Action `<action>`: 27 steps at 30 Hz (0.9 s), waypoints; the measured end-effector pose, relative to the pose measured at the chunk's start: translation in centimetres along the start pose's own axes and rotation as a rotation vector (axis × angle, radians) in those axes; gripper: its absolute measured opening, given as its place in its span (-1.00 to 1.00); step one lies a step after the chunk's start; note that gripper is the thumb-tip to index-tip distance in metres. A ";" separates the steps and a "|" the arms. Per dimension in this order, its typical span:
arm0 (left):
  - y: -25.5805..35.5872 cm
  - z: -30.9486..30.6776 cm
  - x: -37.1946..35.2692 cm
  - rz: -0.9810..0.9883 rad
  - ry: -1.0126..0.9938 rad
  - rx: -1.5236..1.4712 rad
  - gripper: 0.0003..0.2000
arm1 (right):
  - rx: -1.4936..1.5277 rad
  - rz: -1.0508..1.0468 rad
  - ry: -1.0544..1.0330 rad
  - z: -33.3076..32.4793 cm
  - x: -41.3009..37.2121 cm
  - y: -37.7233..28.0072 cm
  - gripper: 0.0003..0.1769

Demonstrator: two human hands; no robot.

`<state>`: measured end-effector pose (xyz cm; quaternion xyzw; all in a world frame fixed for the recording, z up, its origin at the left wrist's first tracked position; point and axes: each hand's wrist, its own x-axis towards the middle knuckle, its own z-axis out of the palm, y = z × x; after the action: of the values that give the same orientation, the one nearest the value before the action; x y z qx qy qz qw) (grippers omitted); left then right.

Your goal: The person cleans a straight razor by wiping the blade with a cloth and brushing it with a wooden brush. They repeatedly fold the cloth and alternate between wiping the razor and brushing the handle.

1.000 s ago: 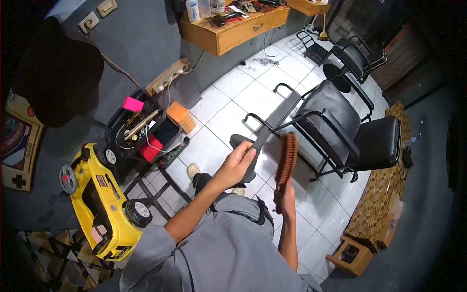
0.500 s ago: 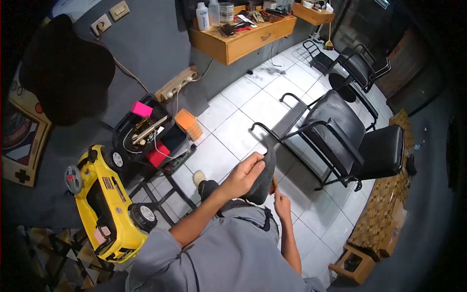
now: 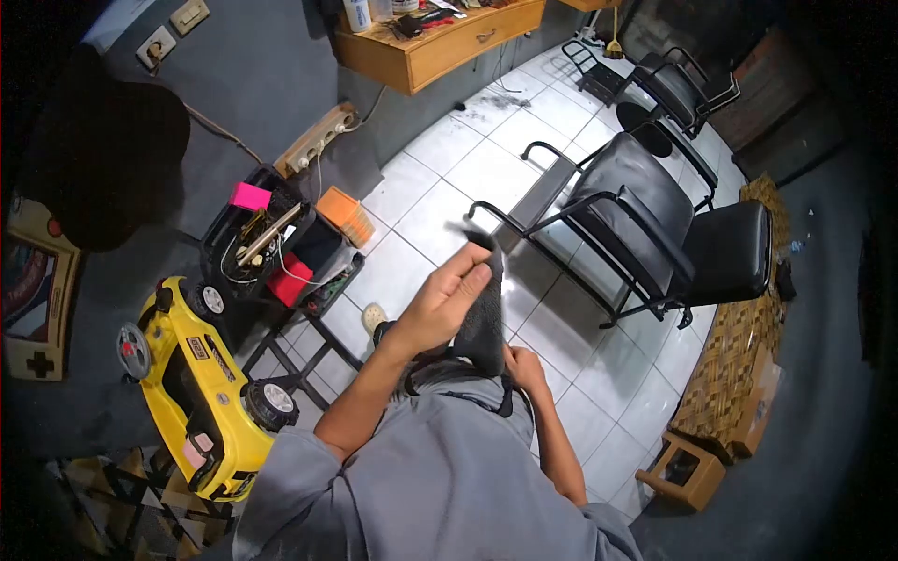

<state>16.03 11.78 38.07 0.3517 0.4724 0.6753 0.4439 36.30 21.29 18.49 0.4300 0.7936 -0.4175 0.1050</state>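
Observation:
My left hand [image 3: 447, 301] grips the upper part of a long dark grey cloth-like piece [image 3: 484, 327], which hangs down in front of my waist. Its surface looks soft and matte, and its top end is blurred. Close to its lower right edge is my right hand [image 3: 527, 367], with fingers curled. The small brown brush seen in that hand a moment ago is now hidden behind the piece and the hand.
Black salon chairs [image 3: 645, 201] stand ahead on white tiles [image 3: 430, 220]. On the left are a yellow toy car [image 3: 210, 393] and a black tool trolley [image 3: 346, 271]. A wooden drawer shelf [image 3: 449, 51] hangs on the wall; a cardboard box [image 3: 687, 472] lies right.
The view has shifted, so the room's things sit higher and further left. The grey piece has turned more upright, and my right hand has moved in behind its lower edge, hiding the brush.

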 end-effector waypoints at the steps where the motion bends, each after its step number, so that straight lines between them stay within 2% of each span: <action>1: 0.2 0.0 0.1 0.026 0.044 0.043 -0.84 | -0.079 0.066 0.025 0.4 0.1 0.8 -0.24; 3: 0.5 -0.1 0.3 0.078 0.142 0.135 -0.84 | 0.076 0.040 0.094 -0.2 0.5 1.4 -0.22; 5: -1.4 -0.8 0.3 -0.003 0.182 0.206 -0.82 | 0.286 0.030 0.177 -0.8 1.0 1.8 -0.20; 6: -2.1 -1.0 0.4 -0.042 0.199 0.241 -0.82 | 0.497 0.005 0.179 -3.1 -0.6 -1.3 -0.27; 8: -2.0 0.0 0.4 -0.079 0.224 0.423 -0.83 | 0.834 -0.064 0.090 -5.9 -2.6 -4.8 -0.31; 9: -2.4 0.4 0.6 -0.027 0.210 0.440 -0.83 | 1.031 -0.138 -0.010 -6.6 -3.2 -5.8 -0.32; 12: -2.3 1.2 1.1 0.015 0.194 0.455 -0.83 | 0.732 -0.394 0.221 -5.9 -3.6 -8.8 -0.34; 13: -2.2 1.2 1.3 0.032 0.208 0.445 -0.83 | 0.739 -0.419 0.105 -4.9 -2.6 -7.8 -0.41; 14: -2.1 1.1 1.6 0.051 0.223 0.437 -0.83 | 0.759 -0.284 -0.017 -3.9 -1.5 -6.5 -0.38; 15: -2.3 0.7 1.8 0.113 0.235 0.363 -0.83 | 0.464 -0.264 0.089 -2.7 -0.3 -5.1 -0.35; 16: -0.8 0.6 1.3 0.003 0.182 0.208 -0.84 | 0.166 -0.240 0.193 -1.6 0.5 -3.9 -0.30; 19: -1.6 -0.1 1.5 0.089 0.289 0.238 -0.82 | -0.013 0.063 0.031 0.2 1.0 -0.2 -0.22; 22: -1.7 0.4 1.8 0.125 0.385 0.180 -0.83 | -0.005 0.146 -0.017 0.3 1.6 2.5 -0.19; 23: -2.9 0.0 2.0 0.127 0.404 0.202 -0.82 | 0.091 0.029 0.083 0.8 2.0 3.6 -0.19; 24: -3.7 -0.3 2.0 0.128 0.426 0.225 -0.82 | 0.304 0.027 0.087 -0.1 1.5 2.7 -0.21; 25: -4.0 -0.3 1.6 0.006 0.423 0.294 -0.82 | 0.517 0.022 0.089 -1.9 0.3 0.2 -0.22; 27: -4.3 0.2 1.7 0.027 0.392 0.469 -0.83 | 0.862 -0.058 0.051 -5.0 -2.3 -4.7 -0.26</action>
<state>16.80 14.12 34.10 0.3140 0.6873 0.6087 0.2419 35.02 22.38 25.51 0.4224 0.5605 -0.7029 -0.1156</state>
